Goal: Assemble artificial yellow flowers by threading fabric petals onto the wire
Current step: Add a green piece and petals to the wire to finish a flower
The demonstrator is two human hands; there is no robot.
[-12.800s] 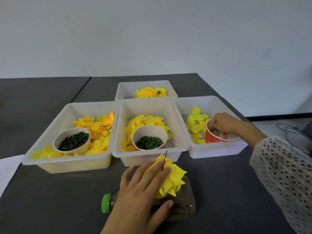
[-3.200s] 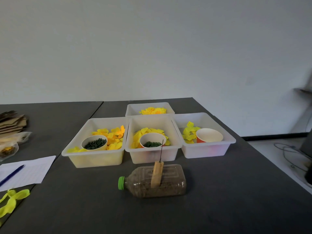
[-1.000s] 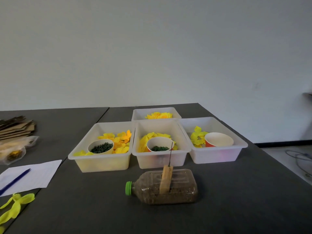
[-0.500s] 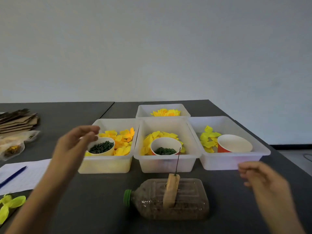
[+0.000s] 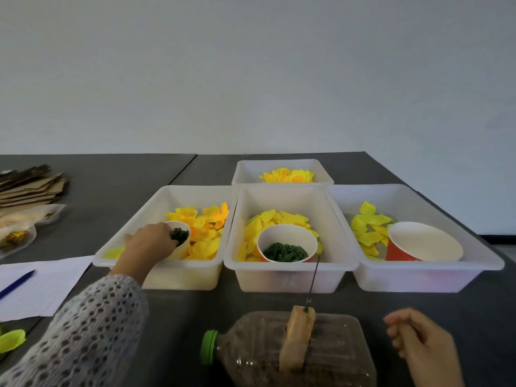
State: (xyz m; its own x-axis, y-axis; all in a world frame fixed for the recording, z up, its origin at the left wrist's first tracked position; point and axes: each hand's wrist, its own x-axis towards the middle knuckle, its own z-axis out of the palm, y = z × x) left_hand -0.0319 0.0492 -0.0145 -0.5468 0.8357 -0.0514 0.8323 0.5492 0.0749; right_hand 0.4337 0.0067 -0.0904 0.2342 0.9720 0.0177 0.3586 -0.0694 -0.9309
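A dark grey table carried everything, and both hands worked at its near edge. Beyond the hands sat four white translucent plastic bins. The left bin took the left hand over its near rim; it held orange-yellow fabric petals just right of that hand. The middle bin lay between the two hands and further out, with yellow petals in it. The right bin stood beyond the right hand, with pale yellow-green petals and an orange paper cup inside. The small far bin was farthest from both hands and held finished yellow flowers.

Between the hands, nearest the right one, a clear plastic bottle with a green cap lay on its side, with a wooden clothespin standing on it. A thin dark wire rose bare from the pin, tilted slightly right, just left of the right hand.

The left hand, in a knitted grey sleeve, had its fingers dipped into a white paper cup of small green pieces; whether it had pinched one could not be told. The right hand hovered loosely curled beside the bottle, holding nothing visible. A second orange cup of green pieces sat in the middle bin. Left of the left arm lay white paper and a blue pen.
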